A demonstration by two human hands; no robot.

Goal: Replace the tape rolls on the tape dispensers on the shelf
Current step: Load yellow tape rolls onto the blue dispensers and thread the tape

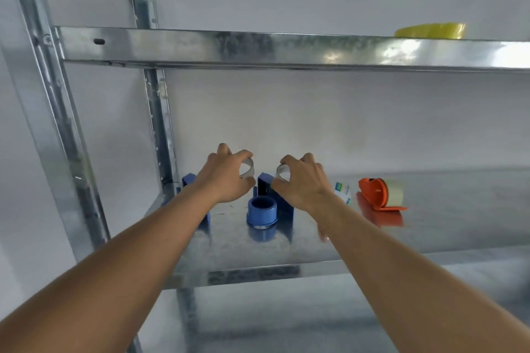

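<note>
Flanking the round blue plastic spool hub (261, 210) on the galvanised steel shelf (430, 226): orange tape dispenser (380, 195) rightward. Behind it, left hand (226, 178) and right hand (301, 183) each pinch a grey cardboard ring, left ring (247, 170), right ring (284, 172), fingers narrow.

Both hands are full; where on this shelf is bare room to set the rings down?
Bare metal lies right of the orange dispenser and along the shelf's front edge. Crowded: left end, around the blue spool, dark blue dispenser and both hands, left hand, right hand.
</note>
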